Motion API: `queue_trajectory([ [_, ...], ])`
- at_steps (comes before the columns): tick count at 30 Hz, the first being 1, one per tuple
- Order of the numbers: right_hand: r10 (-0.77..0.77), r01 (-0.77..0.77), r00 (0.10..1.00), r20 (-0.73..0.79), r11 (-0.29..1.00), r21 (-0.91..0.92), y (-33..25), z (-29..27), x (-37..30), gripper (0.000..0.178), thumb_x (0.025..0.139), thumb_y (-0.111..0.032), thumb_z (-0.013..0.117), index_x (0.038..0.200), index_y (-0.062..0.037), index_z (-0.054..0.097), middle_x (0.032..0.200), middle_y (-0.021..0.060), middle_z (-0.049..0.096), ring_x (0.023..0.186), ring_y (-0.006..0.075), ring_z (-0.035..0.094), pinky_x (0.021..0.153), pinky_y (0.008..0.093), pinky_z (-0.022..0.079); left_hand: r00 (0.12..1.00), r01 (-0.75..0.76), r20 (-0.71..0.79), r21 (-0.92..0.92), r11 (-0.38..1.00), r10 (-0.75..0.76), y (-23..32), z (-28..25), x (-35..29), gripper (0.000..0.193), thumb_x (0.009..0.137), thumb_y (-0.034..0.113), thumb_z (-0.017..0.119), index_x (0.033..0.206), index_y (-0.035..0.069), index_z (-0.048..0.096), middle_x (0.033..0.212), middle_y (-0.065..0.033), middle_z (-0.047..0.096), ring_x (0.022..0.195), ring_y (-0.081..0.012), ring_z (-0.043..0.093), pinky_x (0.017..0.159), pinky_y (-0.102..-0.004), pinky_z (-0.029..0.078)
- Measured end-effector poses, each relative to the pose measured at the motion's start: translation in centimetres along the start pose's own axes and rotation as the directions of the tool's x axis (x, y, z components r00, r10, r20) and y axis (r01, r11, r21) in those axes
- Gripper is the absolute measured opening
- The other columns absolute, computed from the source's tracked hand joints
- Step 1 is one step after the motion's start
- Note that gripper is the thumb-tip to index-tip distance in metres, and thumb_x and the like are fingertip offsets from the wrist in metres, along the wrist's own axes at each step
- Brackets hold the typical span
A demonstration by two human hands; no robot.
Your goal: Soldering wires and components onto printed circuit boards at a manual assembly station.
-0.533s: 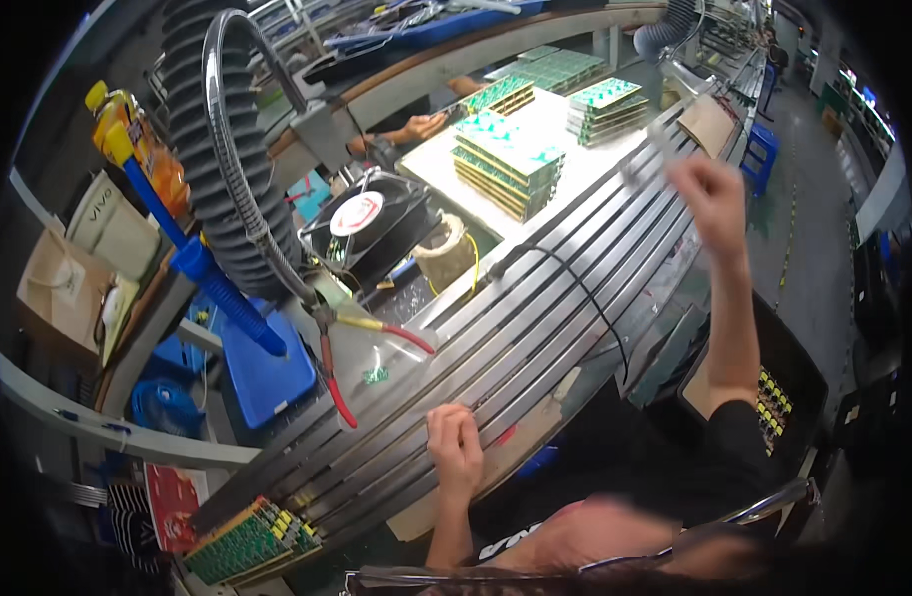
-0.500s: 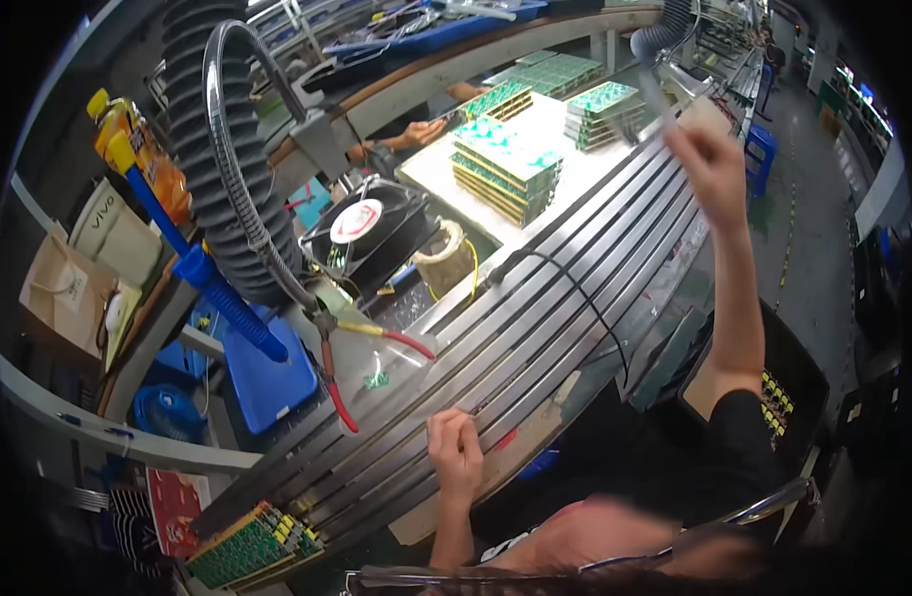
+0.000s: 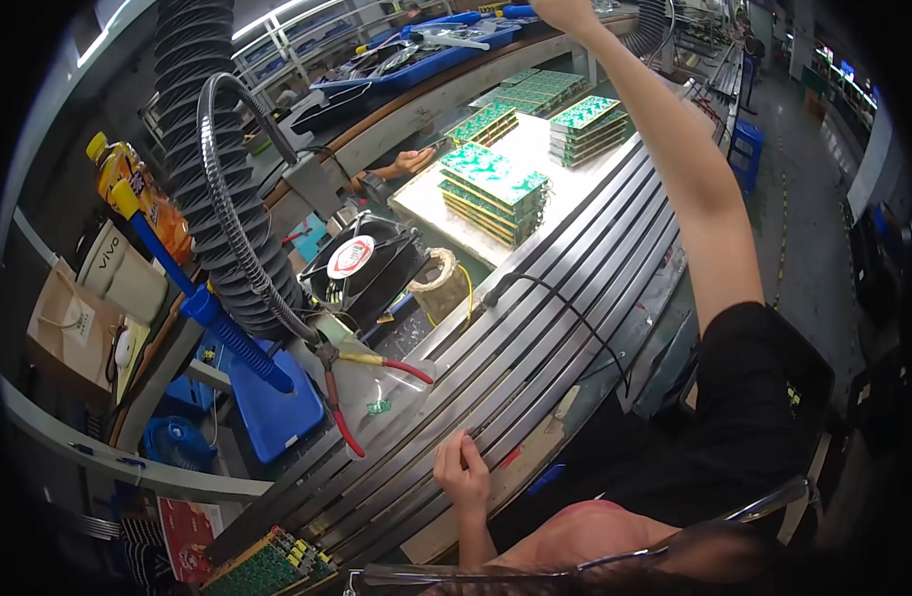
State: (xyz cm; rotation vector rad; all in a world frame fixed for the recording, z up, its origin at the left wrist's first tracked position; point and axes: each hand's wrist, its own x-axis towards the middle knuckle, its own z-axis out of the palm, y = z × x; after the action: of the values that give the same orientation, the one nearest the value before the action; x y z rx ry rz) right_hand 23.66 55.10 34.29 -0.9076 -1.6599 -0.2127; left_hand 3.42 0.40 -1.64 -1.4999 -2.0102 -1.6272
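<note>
My left hand (image 3: 463, 475) is just above the near edge of the metal rails (image 3: 535, 343), fingers curled together. Whatever is in them, if anything, is too small to make out. My right arm stretches up and far forward past the stacked boards. Only part of my right hand (image 3: 567, 14) shows at the top edge, its fingers cut off. Beyond the rails, a stack of green circuit boards (image 3: 491, 179) rests on a brightly lit white panel (image 3: 426, 204). Another board stack (image 3: 585, 117) stands farther right. Pliers (image 3: 345, 417) with red handles lie left of the rails.
A black fan (image 3: 362, 260) and a ribbed black hose (image 3: 203, 149) stand at the left. Nearby are a blue bin (image 3: 272, 407), an orange bottle (image 3: 143, 199) and a cord (image 3: 585, 323) across the rails. Another person's hand (image 3: 411, 161) is beside the lit panel. Circuit boards (image 3: 267, 566) lie at lower left.
My right hand has moved up, forward and to the left, from above the right of the rails to the top edge. My left hand stays near the rails, its fingers still curled.
</note>
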Motion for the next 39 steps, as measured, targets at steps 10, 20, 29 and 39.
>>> queue_trajectory([
  [10, -0.346, -0.580, 0.570, 0.745, 0.474, 0.663, -18.3, -14.2, -33.9, 0.037, 0.089, 0.005, 0.054, 0.124, 0.0009, 0.065, 0.101, 0.0085, 0.064, 0.072, 0.0131, 0.051, 0.064, 0.0226, 0.044, 0.972, 0.176, 0.188, -0.168, 0.970, -0.143, 2.7, -1.5, 0.9, 0.017, 0.079, 0.011, 0.077, 0.090, 0.006, 0.064, 0.065, 0.0000, 0.043, 0.057, -0.0167, 0.035, 0.064, -0.0322, 0.038],
  [20, -0.020, -0.958, 0.254, 0.967, -0.145, 0.249, -24.8, -13.3, -51.1, 0.045, 0.092, 0.005, 0.062, 0.135, 0.0001, 0.054, 0.093, 0.0105, 0.071, 0.064, 0.0098, 0.059, 0.057, 0.0179, 0.047, 0.976, 0.040, 0.218, -0.072, 0.997, -0.024, 3.4, -2.1, -1.4, 0.010, 0.081, 0.008, 0.076, 0.086, 0.006, 0.067, 0.063, 0.0011, 0.043, 0.059, -0.0152, 0.034, 0.057, -0.0286, 0.033],
  [29, -0.051, -0.828, 0.545, 0.837, 0.124, 0.547, -22.6, -12.0, -52.0, 0.043, 0.086, 0.005, 0.065, 0.128, 0.0008, 0.060, 0.109, 0.0150, 0.072, 0.072, 0.0125, 0.064, 0.067, 0.0241, 0.054, 0.939, 0.165, 0.301, 0.024, 0.986, -0.165, 3.2, -6.6, -5.5, 0.006, 0.083, 0.006, 0.073, 0.085, 0.007, 0.067, 0.067, -0.0002, 0.050, 0.055, -0.0176, 0.040, 0.054, -0.0298, 0.037],
  [39, 0.059, -0.474, 0.724, 0.688, 0.766, 0.433, -14.2, -3.8, -40.5, 0.044, 0.096, -0.023, 0.069, 0.133, -0.0016, 0.060, 0.093, 0.0054, 0.068, 0.074, 0.0069, 0.056, 0.063, 0.0174, 0.042, 0.912, 0.045, 0.338, 0.484, 0.874, -0.234, 0.3, -9.7, -9.0, 0.009, 0.083, 0.012, 0.075, 0.090, 0.011, 0.069, 0.070, -0.0012, 0.053, 0.056, -0.0197, 0.051, 0.053, -0.0326, 0.042],
])
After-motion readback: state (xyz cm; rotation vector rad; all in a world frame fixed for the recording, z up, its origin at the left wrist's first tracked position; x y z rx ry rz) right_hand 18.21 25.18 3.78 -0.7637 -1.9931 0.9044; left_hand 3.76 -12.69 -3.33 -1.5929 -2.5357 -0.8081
